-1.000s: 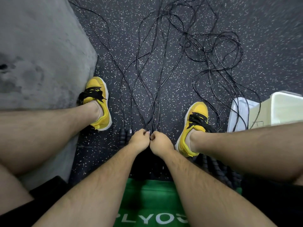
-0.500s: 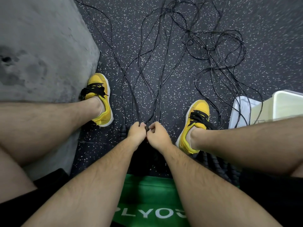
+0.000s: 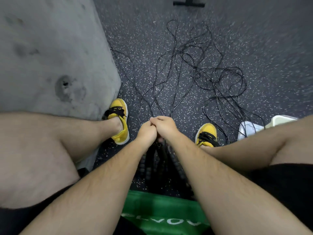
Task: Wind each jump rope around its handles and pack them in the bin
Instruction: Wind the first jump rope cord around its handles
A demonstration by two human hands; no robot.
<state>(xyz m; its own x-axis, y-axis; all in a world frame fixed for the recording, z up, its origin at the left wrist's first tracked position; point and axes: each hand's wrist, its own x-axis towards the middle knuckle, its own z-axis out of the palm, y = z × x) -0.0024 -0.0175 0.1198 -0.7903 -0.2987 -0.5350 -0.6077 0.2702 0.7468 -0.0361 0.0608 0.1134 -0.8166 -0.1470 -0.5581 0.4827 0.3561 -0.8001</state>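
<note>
Several thin black jump rope cords [image 3: 199, 77] lie tangled on the speckled floor and run in toward my hands. My left hand [image 3: 147, 132] and my right hand [image 3: 164, 126] are pressed together between my feet, fingers curled, pinching the near ends of the cords. Below them, black ribbed handles [image 3: 146, 164] hang or lie between my forearms, partly hidden. The pale bin [image 3: 282, 119] stands at the right behind my right leg, mostly covered by it.
A grey padded block [image 3: 50, 56] fills the left side, touching my left yellow shoe [image 3: 120, 128]. My right yellow shoe [image 3: 207, 134] sits near a white lid [image 3: 248, 131] beside the bin. I sit on a green box [image 3: 162, 216]. A black bar [image 3: 188, 4] lies far ahead.
Both hands have risen off the floor and closed tighter against each other, drawing the cord ends up. The view has tilted forward, showing more floor.
</note>
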